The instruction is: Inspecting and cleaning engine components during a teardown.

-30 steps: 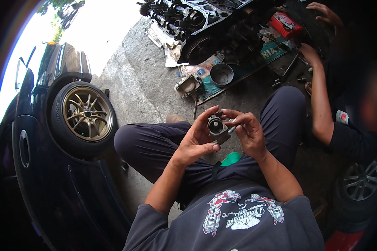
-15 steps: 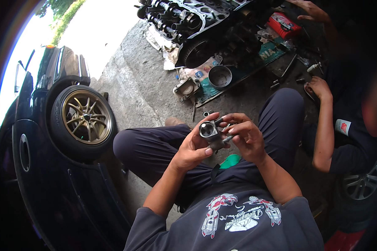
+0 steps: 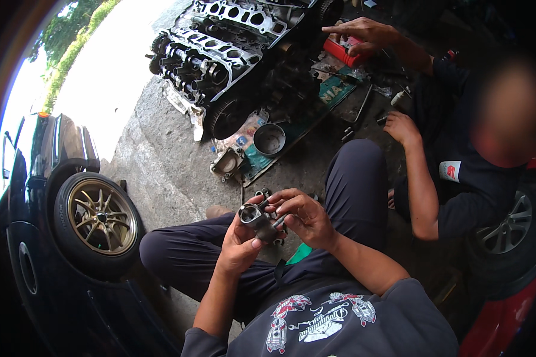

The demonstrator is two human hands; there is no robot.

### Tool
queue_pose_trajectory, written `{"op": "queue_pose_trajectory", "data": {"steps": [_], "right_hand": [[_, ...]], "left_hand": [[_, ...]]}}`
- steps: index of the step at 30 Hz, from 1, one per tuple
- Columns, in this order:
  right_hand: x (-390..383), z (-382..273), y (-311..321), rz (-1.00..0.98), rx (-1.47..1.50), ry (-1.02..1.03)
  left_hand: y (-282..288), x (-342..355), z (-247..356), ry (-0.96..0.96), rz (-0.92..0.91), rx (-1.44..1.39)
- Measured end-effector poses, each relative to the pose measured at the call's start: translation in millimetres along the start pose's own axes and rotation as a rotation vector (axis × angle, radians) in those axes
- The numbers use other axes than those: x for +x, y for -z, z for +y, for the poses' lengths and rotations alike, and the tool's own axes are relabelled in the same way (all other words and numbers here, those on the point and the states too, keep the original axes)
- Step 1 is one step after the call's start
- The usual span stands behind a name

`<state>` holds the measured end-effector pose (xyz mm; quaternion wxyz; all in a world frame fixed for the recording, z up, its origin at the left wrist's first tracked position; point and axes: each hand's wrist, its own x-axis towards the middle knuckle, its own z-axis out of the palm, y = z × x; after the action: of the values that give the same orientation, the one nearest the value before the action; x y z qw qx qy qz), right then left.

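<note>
Over my lap, my left hand [image 3: 237, 249] is closed around a small dark metal housing [image 3: 259, 225] with a round, bright-rimmed opening and short pipe stubs. My right hand [image 3: 313, 222] has its fingers bent at the housing's right side, gripping it by the stubs there. Part of the housing is hidden behind my fingers. Small metal pieces [image 3: 265, 191] show just beyond it, too partly covered to name. A bit of green cloth [image 3: 299, 253] lies in my lap below my right hand.
Ahead stands an opened engine [image 3: 214, 59] with its camshafts bare. Near it are a round metal bowl [image 3: 269, 139], a square metal part [image 3: 227, 162] and a red case [image 3: 343, 52]. A co-worker's arm [image 3: 421, 184] is close at right; a dark car's wheel [image 3: 101, 218] is at left.
The view has swung right, so everything sits further left and the engine shows more fully. Both my hands still hold the housing. The co-worker's raised hand is now over the red case.
</note>
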<state>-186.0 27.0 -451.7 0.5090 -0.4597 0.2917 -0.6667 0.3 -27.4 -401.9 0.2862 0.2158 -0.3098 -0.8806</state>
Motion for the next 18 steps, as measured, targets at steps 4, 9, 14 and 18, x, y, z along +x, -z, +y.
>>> {"op": "queue_pose_trajectory", "data": {"steps": [4,9,14,18], "right_hand": [[0.4,1.3,-0.6,0.010,-0.012,0.006],[0.1,1.2,-0.9,0.018,-0.040,-0.007],[-1.2,1.1,-2.1,0.018,-0.040,-0.011],[-1.7,1.2,-2.6,0.022,-0.030,-0.021]], "left_hand": [[1.2,-0.4,-0.9,-0.016,0.012,0.003],[3.2,-0.9,-0.9,-0.007,0.016,0.021],[0.4,-3.0,-1.1,-0.032,0.017,0.018],[-0.8,-2.2,-1.2,-0.031,0.021,0.020]]}}
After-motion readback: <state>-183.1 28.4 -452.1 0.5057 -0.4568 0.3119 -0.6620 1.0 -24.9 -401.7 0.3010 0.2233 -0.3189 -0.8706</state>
